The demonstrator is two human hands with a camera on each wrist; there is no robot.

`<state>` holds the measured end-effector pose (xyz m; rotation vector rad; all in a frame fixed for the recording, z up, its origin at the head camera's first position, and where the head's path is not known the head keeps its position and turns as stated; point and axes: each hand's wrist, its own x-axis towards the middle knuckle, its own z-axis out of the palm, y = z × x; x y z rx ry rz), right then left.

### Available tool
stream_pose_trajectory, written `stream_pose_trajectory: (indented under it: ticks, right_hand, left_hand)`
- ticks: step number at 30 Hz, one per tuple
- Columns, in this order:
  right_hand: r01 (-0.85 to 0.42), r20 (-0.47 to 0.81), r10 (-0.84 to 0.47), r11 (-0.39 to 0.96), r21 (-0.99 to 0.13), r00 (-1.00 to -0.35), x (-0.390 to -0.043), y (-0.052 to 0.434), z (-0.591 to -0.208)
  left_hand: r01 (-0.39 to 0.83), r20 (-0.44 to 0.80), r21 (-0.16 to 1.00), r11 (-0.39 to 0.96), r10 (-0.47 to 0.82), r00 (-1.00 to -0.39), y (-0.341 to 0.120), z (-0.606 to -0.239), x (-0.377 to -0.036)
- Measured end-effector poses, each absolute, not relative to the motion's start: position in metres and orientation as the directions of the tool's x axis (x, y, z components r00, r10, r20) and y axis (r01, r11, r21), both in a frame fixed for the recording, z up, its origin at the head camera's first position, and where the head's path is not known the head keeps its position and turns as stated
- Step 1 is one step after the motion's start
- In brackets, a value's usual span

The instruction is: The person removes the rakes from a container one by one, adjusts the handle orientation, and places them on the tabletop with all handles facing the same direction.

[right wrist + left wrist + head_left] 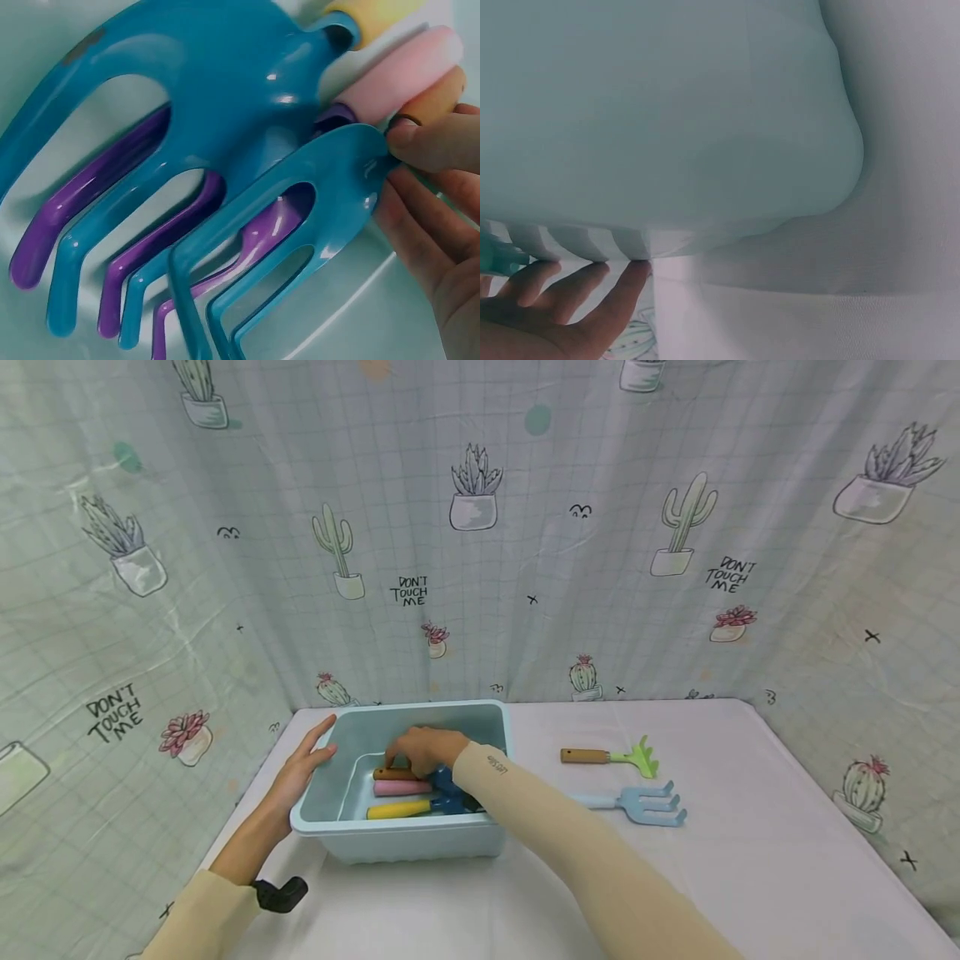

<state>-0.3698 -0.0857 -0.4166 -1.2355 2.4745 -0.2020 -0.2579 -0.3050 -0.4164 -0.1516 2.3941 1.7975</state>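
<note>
A light blue plastic bin (322, 793) stands on the white table. My left hand (306, 762) rests flat against its left rim with straight fingers; the left wrist view shows those fingers (577, 289) under the bin's outer wall (667, 112). My right hand (422, 749) reaches into the bin and pinches a small teal fork (330, 187) at the neck of its brown handle (439, 97). Beneath it lie a larger teal rake (210, 82), a purple fork (82, 199), a pink handle (402, 787) and a yellow handle (397, 810).
To the right of the bin, a green rake with a brown handle (611, 757) and a pale blue fork (641, 803) lie on the table (750, 827). A cactus-print curtain (480, 527) closes off the back and both sides.
</note>
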Motion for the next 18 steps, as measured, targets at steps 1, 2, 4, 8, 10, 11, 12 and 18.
stream_pose_trajectory:
  ticks: [1, 2, 4, 8, 10, 11, 12, 18]
  right_hand:
    - [-0.739, -0.261, -0.792, 0.61, -0.286, -0.552, -0.37, -0.085, -0.415]
    - [-0.738, -0.262, -0.79, 0.613, -0.284, -0.555, -0.37, -0.085, -0.413]
    - [-0.738, -0.259, -0.79, 0.612, -0.283, -0.556, -0.369, -0.085, -0.411]
    - [-0.749, -0.249, -0.801, 0.598, -0.286, -0.544, -0.367, -0.086, -0.408]
    - [-0.76, -0.243, -0.811, 0.584, -0.285, -0.532, -0.366, -0.087, -0.406]
    - [-0.767, -0.239, -0.817, 0.576, -0.284, -0.525, -0.365, -0.088, -0.405]
    - [-0.773, -0.235, -0.822, 0.568, -0.283, -0.518, -0.365, -0.088, -0.404]
    - [-0.761, -0.228, -0.823, 0.567, -0.314, -0.52, -0.364, -0.086, -0.397]
  left_hand:
    - [-0.166, -0.175, 0.945, 0.283, 0.005, -0.985, -0.305, -0.416, -0.258]
    - [-0.163, -0.171, 0.944, 0.287, 0.004, -0.985, -0.305, -0.416, -0.257]
    - [-0.161, -0.17, 0.944, 0.288, 0.005, -0.985, -0.305, -0.416, -0.257]
    - [-0.162, -0.17, 0.946, 0.281, 0.005, -0.985, -0.306, -0.417, -0.257]
    - [-0.166, -0.174, 0.947, 0.276, 0.005, -0.985, -0.306, -0.417, -0.257]
    - [-0.166, -0.174, 0.946, 0.278, 0.006, -0.985, -0.307, -0.417, -0.257]
    - [-0.167, -0.176, 0.946, 0.278, 0.005, -0.984, -0.307, -0.417, -0.257]
    - [-0.163, -0.174, 0.948, 0.272, 0.015, -0.985, -0.306, -0.416, -0.256]
